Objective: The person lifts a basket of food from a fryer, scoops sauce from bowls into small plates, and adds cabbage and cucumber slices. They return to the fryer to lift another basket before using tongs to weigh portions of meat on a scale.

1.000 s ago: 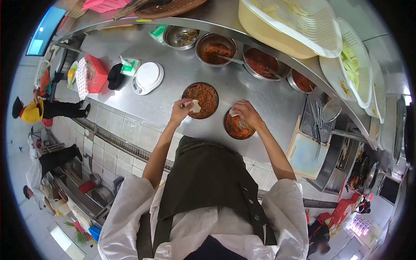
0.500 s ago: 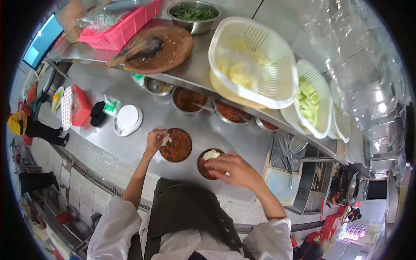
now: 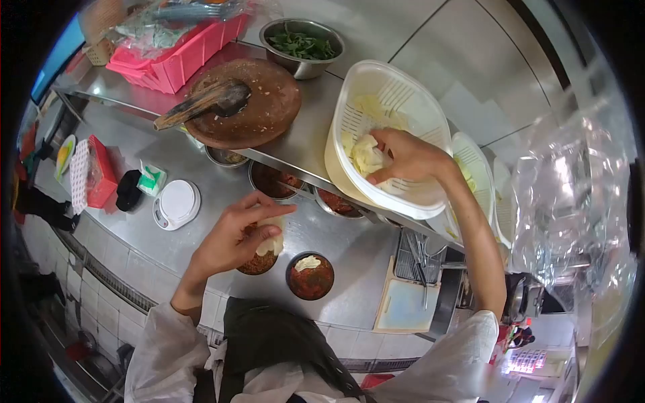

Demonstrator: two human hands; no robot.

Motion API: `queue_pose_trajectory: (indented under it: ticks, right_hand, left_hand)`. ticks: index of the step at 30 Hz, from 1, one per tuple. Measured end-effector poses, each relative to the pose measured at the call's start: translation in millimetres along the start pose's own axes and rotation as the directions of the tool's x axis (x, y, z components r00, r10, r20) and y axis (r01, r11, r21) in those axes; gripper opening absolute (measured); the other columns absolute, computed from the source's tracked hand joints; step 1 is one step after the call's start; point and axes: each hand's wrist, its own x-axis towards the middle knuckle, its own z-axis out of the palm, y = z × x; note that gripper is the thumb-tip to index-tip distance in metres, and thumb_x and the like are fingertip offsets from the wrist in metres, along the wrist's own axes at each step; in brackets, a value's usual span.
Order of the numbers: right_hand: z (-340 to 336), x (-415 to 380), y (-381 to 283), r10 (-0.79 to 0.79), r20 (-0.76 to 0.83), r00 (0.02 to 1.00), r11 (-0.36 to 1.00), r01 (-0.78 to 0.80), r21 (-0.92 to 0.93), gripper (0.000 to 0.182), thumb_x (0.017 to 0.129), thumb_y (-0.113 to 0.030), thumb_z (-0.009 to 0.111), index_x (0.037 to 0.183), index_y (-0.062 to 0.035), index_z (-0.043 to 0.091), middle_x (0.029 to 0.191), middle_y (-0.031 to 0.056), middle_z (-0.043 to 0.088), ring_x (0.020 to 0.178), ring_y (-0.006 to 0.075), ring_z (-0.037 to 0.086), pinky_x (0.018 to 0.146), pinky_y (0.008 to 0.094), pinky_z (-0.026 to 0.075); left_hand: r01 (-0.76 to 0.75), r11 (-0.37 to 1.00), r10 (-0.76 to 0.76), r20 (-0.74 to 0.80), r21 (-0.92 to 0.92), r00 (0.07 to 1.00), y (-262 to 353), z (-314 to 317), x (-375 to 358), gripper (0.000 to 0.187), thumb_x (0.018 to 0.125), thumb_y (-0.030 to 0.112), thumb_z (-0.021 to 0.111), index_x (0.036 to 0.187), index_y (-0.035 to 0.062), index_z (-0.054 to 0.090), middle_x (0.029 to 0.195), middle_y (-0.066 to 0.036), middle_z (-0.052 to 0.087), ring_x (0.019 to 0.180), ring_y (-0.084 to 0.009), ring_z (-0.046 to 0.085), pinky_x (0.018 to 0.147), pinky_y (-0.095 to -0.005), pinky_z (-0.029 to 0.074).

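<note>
My left hand [image 3: 235,235] is raised over a round dish of reddish-brown food [image 3: 261,263], its fingers pinched on a pale leaf piece [image 3: 272,238]. To its right, a second round dish of red sauce [image 3: 311,281] has a pale piece on top. Up on the shelf, my right hand [image 3: 413,158] reaches into a white plastic basket [image 3: 336,151], fingers closed round pale cabbage-like pieces [image 3: 367,154]. My left hand covers much of the first dish.
A clay mortar [image 3: 279,101] with a wooden pestle [image 3: 201,104], a pink basket [image 3: 164,70] and a bowl of green leaves [image 3: 302,43] stand on the shelf. Below are sauce bowls [image 3: 265,181], a white scale [image 3: 180,200] and a tray with tongs [image 3: 416,252].
My right hand has left the right-hand dish and gone up into the white basket, taking hold of pale pieces. My left hand has risen nearer the camera. The view has shifted.
</note>
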Motion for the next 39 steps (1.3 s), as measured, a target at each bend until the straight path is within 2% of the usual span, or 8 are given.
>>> queue_pose_trajectory:
  ticks: [3, 10, 13, 18, 21, 29, 33, 39]
  right_hand:
    - [-16.7, 4.2, -3.4, 0.043, 0.191, 0.981, 0.999, -0.041, -0.015, 0.05, 0.072, -0.028, 0.084, 0.108, -0.0023, 0.062, 0.095, 0.0081, 0.06, 0.09, 0.0188, 0.056, 0.079, 0.0311, 0.045]
    - [-58.5, -13.4, -5.3, 0.154, -0.031, 0.988, 0.982, -0.15, 0.111, 0.034, 0.081, -0.024, 0.076, 0.104, -0.0014, 0.065, 0.093, 0.0084, 0.063, 0.088, 0.0172, 0.059, 0.078, 0.0327, 0.046]
    - [-57.2, -16.1, 1.0, 0.166, -0.045, 0.985, 0.965, -0.153, 0.215, 0.035, 0.084, -0.025, 0.073, 0.104, -0.0002, 0.06, 0.091, 0.0048, 0.061, 0.085, 0.0133, 0.057, 0.077, 0.0299, 0.046]
    - [-49.2, -27.4, 0.1, 0.222, -0.079, 0.972, 0.943, -0.194, 0.269, 0.04, 0.089, -0.025, 0.068, 0.113, 0.0017, 0.051, 0.091, 0.0049, 0.056, 0.082, 0.0126, 0.054, 0.075, 0.0286, 0.045]
    - [-57.0, -34.0, -7.6, 0.193, 0.096, 0.976, 0.543, -0.188, 0.819, 0.044, 0.09, -0.026, 0.066, 0.119, 0.0019, 0.048, 0.095, 0.0061, 0.056, 0.084, 0.012, 0.054, 0.078, 0.0266, 0.045]
    - [-48.9, -48.2, -21.7, 0.158, -0.174, 0.972, 0.871, -0.054, 0.489, 0.032, 0.09, -0.007, 0.053, 0.121, -0.0029, 0.05, 0.093, 0.0035, 0.059, 0.077, 0.0139, 0.057, 0.073, 0.0281, 0.047]
    - [-38.0, -46.8, -24.7, 0.034, -0.07, 0.997, 0.991, -0.043, -0.129, 0.022, 0.087, -0.001, 0.057, 0.107, -0.0026, 0.066, 0.095, 0.0116, 0.064, 0.086, 0.0204, 0.063, 0.077, 0.0302, 0.049]
    - [3.8, -27.4, -54.9, 0.038, -0.209, 0.977, 0.96, -0.094, -0.264, 0.037, 0.085, -0.027, 0.064, 0.101, 0.0059, 0.068, 0.102, 0.0232, 0.064, 0.101, 0.0368, 0.062, 0.091, 0.0393, 0.047]
  left_hand:
    - [0.069, 0.992, -0.061, 0.081, -0.107, 0.995, -2.5, -1.7, -5.5, 0.042, 0.085, -0.002, 0.067, 0.125, 0.009, 0.066, 0.1, -0.007, 0.057, 0.08, -0.0138, 0.056, 0.066, -0.0263, 0.045]
    - [0.076, 0.975, -0.061, 0.079, -0.21, 0.995, -21.6, -6.0, -1.1, 0.043, 0.084, -0.002, 0.069, 0.125, 0.0059, 0.062, 0.105, -0.007, 0.056, 0.08, -0.0132, 0.057, 0.064, -0.0246, 0.046]
    - [0.204, 0.817, -0.214, 0.044, -0.54, 0.976, -7.0, -9.9, 7.3, 0.035, 0.083, -0.002, 0.07, 0.117, 0.0044, 0.061, 0.108, -0.008, 0.057, 0.089, -0.0149, 0.06, 0.072, -0.0267, 0.049]
    - [-0.204, 0.937, 0.231, 0.065, -0.283, 0.971, 12.4, -28.3, 34.5, 0.027, 0.083, -0.004, 0.067, 0.109, 0.0024, 0.062, 0.115, -0.01, 0.058, 0.105, -0.0193, 0.059, 0.088, -0.0323, 0.047]
    - [-0.295, 0.928, 0.322, 0.092, -0.227, 0.942, 17.1, -32.4, 46.0, 0.025, 0.084, -0.005, 0.066, 0.108, 0.0011, 0.062, 0.115, -0.011, 0.059, 0.109, -0.0199, 0.058, 0.092, -0.034, 0.047]
    - [-0.096, 0.913, 0.062, -0.098, -0.397, 0.993, 30.4, -13.8, 39.1, 0.018, 0.087, -0.001, 0.069, 0.105, 0.0009, 0.065, 0.105, -0.008, 0.064, 0.097, -0.0138, 0.061, 0.085, -0.0303, 0.047]
    - [-0.101, 0.979, 0.087, -0.084, -0.178, 0.993, 3.0, -27.1, 23.3, 0.024, 0.088, -0.001, 0.069, 0.111, 0.0018, 0.064, 0.097, -0.005, 0.066, 0.091, -0.0113, 0.061, 0.082, -0.029, 0.048]
    - [0.088, 0.996, -0.082, -0.205, 0.023, 0.975, -71.4, -18.5, -16.2, 0.032, 0.087, -0.003, 0.064, 0.118, 0.0057, 0.063, 0.1, -0.009, 0.069, 0.088, -0.0167, 0.064, 0.074, -0.0309, 0.05]
